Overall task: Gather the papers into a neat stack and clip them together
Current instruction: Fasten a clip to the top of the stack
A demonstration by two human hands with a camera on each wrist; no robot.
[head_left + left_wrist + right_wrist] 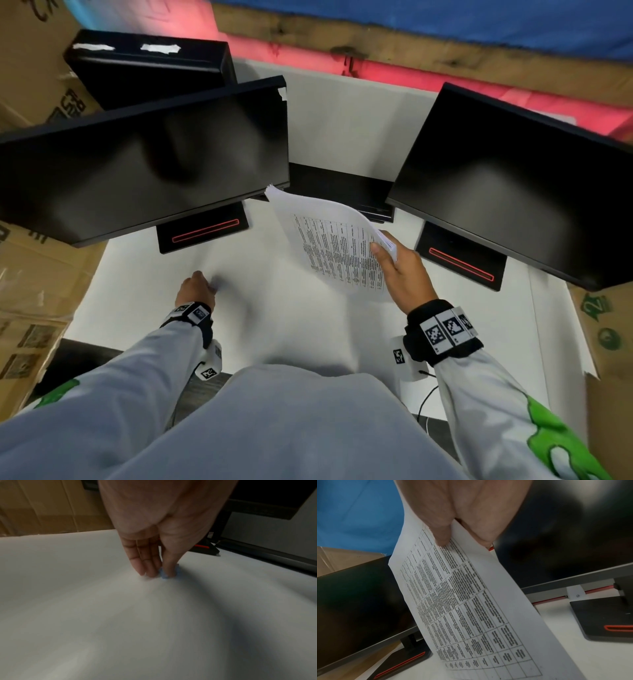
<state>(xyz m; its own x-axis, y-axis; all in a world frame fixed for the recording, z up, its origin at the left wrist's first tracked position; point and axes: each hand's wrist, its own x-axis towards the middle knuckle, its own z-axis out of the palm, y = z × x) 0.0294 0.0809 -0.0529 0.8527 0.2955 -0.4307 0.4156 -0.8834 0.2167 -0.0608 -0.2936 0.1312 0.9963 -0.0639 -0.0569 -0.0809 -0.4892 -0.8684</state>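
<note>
The right hand (pixel 402 274) is pinching a stack of printed papers (pixel 337 246) at its right edge, thumb on the printed face and fingers behind, and is holding it lifted above the white desk (pixel 144 291). The stack is sitting between the left monitor (pixel 144 157) and the right monitor (pixel 510 181), with its far corner just beside the lower right corner of the left monitor. In the right wrist view the papers (pixel 467 608) are hanging tilted, showing a table of text.

The left hand (pixel 196 287) is reaching down to the desk in front of the left monitor's stand base (pixel 202 233). In the left wrist view its fingertips (pixel 142 569) are pressed together on the surface, with thumb and fingers closing around a small blue clip (pixel 164 575) that is lying on the desk (pixel 85 615).

Open desk surface is lying between the two hands and toward the near edge. The two stand bases are bounding it at the far side; cardboard boxes (pixel 30 274) are standing along the desk's left edge
</note>
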